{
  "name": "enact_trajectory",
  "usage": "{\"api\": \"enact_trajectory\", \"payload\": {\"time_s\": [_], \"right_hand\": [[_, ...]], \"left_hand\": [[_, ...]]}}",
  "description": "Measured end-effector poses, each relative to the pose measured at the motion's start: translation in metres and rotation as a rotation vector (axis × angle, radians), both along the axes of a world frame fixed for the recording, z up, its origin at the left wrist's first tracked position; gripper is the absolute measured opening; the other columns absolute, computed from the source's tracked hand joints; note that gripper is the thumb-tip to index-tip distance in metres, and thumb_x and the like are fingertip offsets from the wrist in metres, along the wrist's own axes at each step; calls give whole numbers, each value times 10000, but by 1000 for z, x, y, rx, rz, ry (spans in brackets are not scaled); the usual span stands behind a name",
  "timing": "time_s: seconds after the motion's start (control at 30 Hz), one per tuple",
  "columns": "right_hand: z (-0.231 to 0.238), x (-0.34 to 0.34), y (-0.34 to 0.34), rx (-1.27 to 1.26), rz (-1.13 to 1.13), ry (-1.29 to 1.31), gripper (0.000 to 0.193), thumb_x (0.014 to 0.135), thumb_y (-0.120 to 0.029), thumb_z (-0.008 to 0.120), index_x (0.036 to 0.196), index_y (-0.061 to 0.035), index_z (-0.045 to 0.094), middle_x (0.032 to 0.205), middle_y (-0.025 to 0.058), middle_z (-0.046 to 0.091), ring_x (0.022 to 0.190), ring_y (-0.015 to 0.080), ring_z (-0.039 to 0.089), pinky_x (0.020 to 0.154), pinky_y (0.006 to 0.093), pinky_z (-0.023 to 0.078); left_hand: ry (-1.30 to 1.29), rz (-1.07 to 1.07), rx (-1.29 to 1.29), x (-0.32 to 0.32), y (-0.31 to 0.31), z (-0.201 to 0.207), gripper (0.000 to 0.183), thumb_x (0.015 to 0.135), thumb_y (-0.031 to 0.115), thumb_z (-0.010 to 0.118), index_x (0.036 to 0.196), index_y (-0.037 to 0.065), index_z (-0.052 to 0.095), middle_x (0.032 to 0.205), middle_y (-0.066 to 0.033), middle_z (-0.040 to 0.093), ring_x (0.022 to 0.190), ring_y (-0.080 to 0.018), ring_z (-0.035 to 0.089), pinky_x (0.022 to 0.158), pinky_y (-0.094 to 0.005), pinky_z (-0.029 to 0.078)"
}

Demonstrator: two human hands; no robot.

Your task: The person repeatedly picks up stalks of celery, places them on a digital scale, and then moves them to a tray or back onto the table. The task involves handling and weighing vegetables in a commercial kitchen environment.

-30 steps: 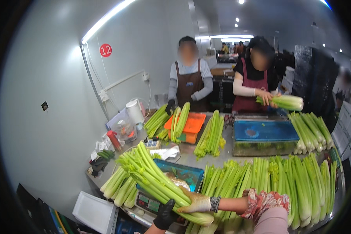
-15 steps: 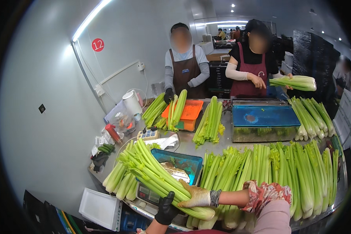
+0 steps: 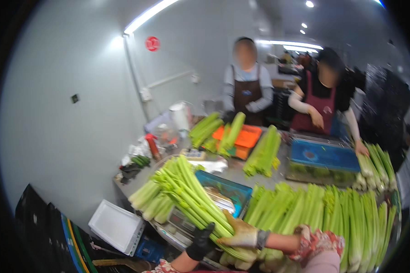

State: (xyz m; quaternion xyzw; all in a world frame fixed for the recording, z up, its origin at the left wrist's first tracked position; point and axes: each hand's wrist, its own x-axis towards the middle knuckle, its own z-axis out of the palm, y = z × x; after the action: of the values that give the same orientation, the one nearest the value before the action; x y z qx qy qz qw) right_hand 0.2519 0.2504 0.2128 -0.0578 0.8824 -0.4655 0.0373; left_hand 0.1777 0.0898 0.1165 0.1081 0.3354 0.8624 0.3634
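A large bunch of celery (image 3: 191, 195) slants across the near left of the table, held in both my hands. My left hand (image 3: 201, 243), in a black glove, is closed around the lower stalks from the left. My right hand (image 3: 241, 234), in a pale yellowish work glove, grips the same bunch near its base from the right. Just behind it, a blue tray (image 3: 241, 189) sits on a weighing scale (image 3: 180, 219), partly hidden by the celery. Several more bunches (image 3: 150, 200) lie to the left of the one I hold.
A long row of celery (image 3: 341, 218) fills the table's near right. Across the table stand two people in aprons, one by an orange basket (image 3: 243, 141), one behind a blue-topped box (image 3: 323, 157). A white tray (image 3: 116, 225) is beside the table's left edge.
My view has swung left and blurred. Both hands still hold the celery bunch. The person at the right has lowered a celery bunch onto the pile at the far right.
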Motion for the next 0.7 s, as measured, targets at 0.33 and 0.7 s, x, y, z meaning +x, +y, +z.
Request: {"api": "enact_trajectory", "payload": {"time_s": [0.33, 0.7], "right_hand": [[-18, -5, -19, 148, -97, 20, 1171, 649, -559, 694, 1397, 89, 69, 1093, 341, 522, 1007, 404, 555, 879, 381, 446], [-11, -26, -39, -701, -379, -115, 807, 841, -216, 644, 1424, 26, 142, 1382, 194, 355, 1236, 204, 390, 1011, 304, 344]], "left_hand": [[-31, -211, 64, -22, -10, -4, 608, 862, 205, 589, 1375, 46, 305, 1327, -123, 433, 1218, -267, 434, 1042, -415, 347], [-111, -305, 121, -79, -27, 7, 513, 846, 238, 591, 1283, 17, 439, 1207, -135, 552, 1081, -269, 551, 944, -410, 448]]}}
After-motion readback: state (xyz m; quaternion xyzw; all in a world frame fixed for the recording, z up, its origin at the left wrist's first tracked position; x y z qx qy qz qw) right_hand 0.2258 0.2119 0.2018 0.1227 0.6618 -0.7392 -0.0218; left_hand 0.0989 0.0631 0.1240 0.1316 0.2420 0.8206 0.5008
